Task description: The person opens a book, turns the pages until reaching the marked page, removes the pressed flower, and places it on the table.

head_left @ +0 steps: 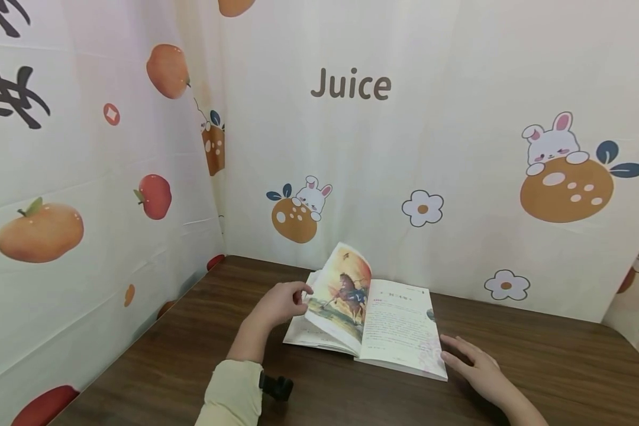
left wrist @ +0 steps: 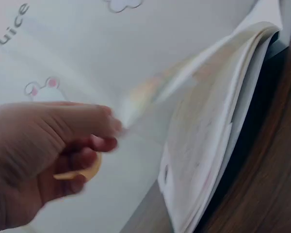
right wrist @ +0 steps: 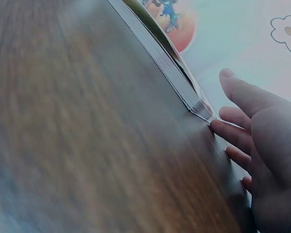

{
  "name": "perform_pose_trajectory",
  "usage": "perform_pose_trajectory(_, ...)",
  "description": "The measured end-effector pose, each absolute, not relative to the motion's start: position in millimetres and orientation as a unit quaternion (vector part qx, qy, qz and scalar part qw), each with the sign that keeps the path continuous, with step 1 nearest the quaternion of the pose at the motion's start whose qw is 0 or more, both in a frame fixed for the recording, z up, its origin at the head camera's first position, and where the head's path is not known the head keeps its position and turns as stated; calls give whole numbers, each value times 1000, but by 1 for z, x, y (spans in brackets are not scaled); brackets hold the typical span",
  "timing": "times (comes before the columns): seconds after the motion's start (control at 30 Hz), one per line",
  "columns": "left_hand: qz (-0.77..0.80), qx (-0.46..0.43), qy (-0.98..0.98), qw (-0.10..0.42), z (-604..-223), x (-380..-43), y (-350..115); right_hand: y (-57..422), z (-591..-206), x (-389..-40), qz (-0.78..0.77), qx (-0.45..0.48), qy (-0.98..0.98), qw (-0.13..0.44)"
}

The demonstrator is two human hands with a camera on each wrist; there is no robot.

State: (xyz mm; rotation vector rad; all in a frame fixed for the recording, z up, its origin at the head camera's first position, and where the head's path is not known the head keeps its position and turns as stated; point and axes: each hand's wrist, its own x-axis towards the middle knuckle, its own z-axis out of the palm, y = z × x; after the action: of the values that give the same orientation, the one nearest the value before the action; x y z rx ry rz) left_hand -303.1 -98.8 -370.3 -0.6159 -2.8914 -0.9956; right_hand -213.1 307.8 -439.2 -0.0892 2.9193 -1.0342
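An open book (head_left: 399,331) lies on the brown table, text printed on its right-hand page. One illustrated page (head_left: 346,290), with a rider on a horse, stands raised and curved over the left half. My left hand (head_left: 282,305) pinches that page's outer edge between thumb and index finger; in the left wrist view the page (left wrist: 155,90) is blurred at the fingertips. Beside the book's lower right corner rests my right hand (head_left: 476,367), its fingers loosely extended. In the right wrist view, the fingertips (right wrist: 223,127) are at the corner of the book's page block (right wrist: 160,60).
The wooden table (head_left: 181,355) meets a printed curtain (head_left: 458,148) behind the book and another curtain (head_left: 101,225) on the left. A black strap-mounted device (head_left: 277,387) sits at the left wrist, by a pale sleeve (head_left: 234,390).
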Motion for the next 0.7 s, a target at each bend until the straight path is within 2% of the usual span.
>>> perform_pose_trajectory(0.13,-301,-191,-933,-41,-374,-305,-105,308,-439,-212,-329,-39,943,11)
perform_pose_trajectory(0.4,-246,-153,-952,-102,-383,-305,-101,308,-442,-212,-322,-69,944,-31)
perform_pose_trajectory(0.7,-192,-132,-965,-116,-393,-305,-94,308,-442,-214,-320,-87,942,-53)
